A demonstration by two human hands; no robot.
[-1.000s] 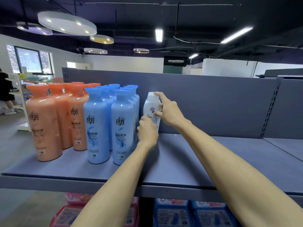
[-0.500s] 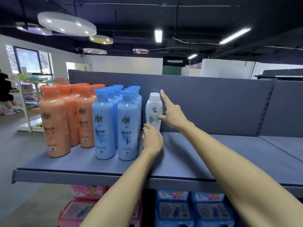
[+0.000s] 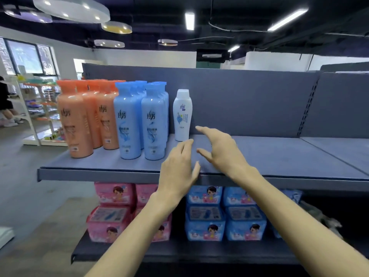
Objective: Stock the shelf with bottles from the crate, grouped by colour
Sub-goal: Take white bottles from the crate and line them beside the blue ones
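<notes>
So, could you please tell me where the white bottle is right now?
In the head view, the white bottle stands upright at the back of the top shelf, just right of the blue bottles, beyond both open hands.

Bare forearms, no sleeves, no jewellery

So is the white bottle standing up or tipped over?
Standing up: the white bottle sits on its base on the shelf, cap on top.

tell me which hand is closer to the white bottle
Left, narrowly. The left hand has its fingertips just below and in front of the white bottle's base. The right hand is open to the bottle's lower right, its fingertip a little further off. Neither touches it.
</notes>
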